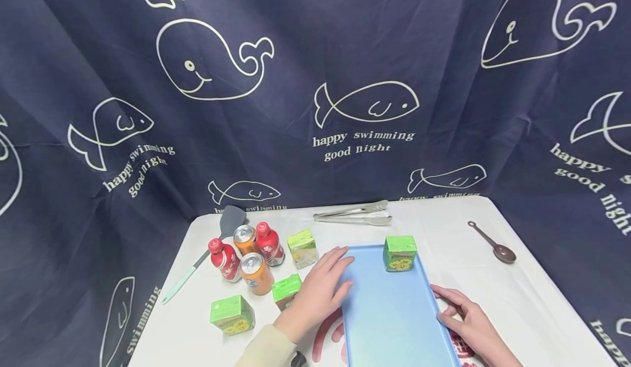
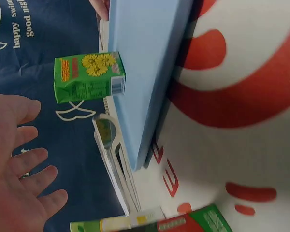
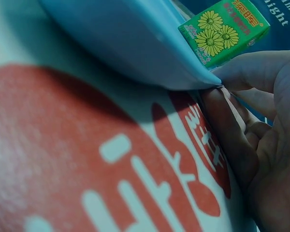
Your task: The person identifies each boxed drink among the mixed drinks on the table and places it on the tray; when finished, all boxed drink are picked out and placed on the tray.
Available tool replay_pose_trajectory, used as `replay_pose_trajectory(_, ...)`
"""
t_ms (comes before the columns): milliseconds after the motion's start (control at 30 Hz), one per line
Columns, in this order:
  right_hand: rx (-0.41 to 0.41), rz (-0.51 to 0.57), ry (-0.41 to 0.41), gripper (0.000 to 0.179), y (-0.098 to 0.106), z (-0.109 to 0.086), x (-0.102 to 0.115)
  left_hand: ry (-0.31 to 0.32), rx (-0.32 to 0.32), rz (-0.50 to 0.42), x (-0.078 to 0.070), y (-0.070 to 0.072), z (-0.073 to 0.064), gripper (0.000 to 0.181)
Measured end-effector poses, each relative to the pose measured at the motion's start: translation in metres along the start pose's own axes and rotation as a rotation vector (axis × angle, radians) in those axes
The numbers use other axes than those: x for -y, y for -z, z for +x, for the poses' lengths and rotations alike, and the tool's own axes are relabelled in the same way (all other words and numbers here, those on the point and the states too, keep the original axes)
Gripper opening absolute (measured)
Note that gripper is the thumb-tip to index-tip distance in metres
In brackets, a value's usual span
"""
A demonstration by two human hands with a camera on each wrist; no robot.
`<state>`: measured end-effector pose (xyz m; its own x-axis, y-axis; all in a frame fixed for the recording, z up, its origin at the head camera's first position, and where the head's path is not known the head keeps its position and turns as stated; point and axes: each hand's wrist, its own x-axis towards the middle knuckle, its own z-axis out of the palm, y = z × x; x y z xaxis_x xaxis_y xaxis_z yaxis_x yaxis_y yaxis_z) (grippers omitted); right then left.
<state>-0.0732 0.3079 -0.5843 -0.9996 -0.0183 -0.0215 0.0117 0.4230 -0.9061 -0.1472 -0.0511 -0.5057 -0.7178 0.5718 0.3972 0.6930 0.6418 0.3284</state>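
Note:
A light blue tray (image 1: 394, 312) lies on the table, with a green juice box (image 1: 400, 254) standing at its far right corner. My left hand (image 1: 320, 282) is over the tray's left edge, fingers extended and apart, holding nothing. In the left wrist view the palm and spread fingers (image 2: 24, 169) show beside the same green box (image 2: 89, 77). At the tray's right rim, my right hand (image 1: 468, 320) holds the edge between thumb and fingers; the right wrist view shows the fingertips right at the rim. Another green box (image 1: 286, 290) is partly hidden behind my left hand.
Left of the tray stand red bottles (image 1: 224, 259), orange cans (image 1: 257, 273), a yellow-green box (image 1: 303, 248) and a green box (image 1: 233, 315). A spatula (image 1: 192, 268) lies behind them. Metal tongs (image 1: 352, 213) lie at the back, and a brown spoon (image 1: 493, 242) at the right.

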Motion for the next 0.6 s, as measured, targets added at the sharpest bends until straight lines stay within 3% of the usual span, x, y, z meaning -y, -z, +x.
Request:
replay_pose_trajectory(333,-0.008,-0.007,0.032,0.056,0.000,0.001,-0.003,0.028,-0.032,0.038,0.012,0.022,-0.021,0.042)
replay_pose_trajectory(600,-0.013,-0.006,0.027,0.056,0.000,0.001,-0.003,0.138,-0.065,-0.015,0.029,0.044,-0.045,0.038)
